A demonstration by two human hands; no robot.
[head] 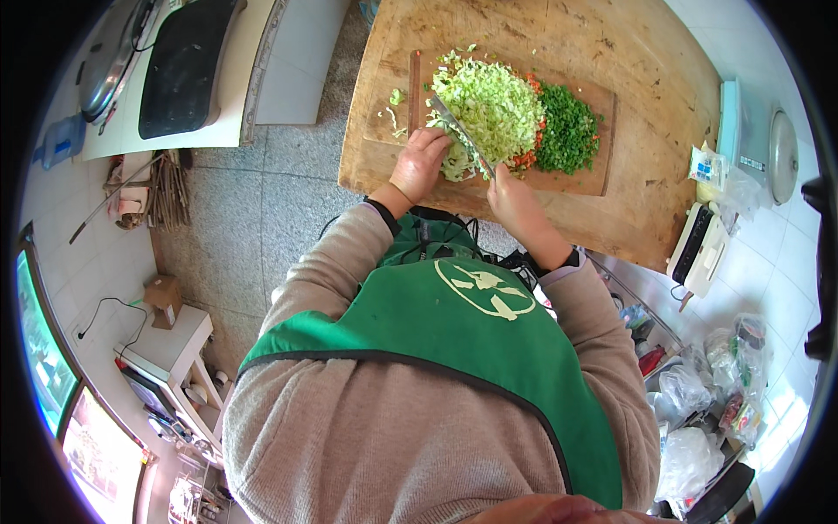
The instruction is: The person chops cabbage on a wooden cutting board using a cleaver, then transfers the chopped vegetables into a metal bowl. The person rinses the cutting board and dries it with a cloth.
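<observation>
My right hand (514,200) grips the handle of a kitchen knife (463,134), whose blade slants up and left across the chopped cabbage. Bits of cabbage cling to the blade. Bent fingers of my left hand (419,164) press on cabbage at the near left edge of the heap, close to the blade. The pale green chopped cabbage (494,105) covers much of a wooden cutting board (602,154). To its right lies a pile of finely chopped green leaves (568,128). Orange-red chopped bits (526,159), perhaps carrot, show between the two piles.
The board rests on a large wooden table (628,59). Cabbage scraps (396,98) lie left of the heap. A white appliance (700,249) and a plastic packet (708,165) are at the table's right edge. Plastic bags (687,458) fill a shelf at lower right.
</observation>
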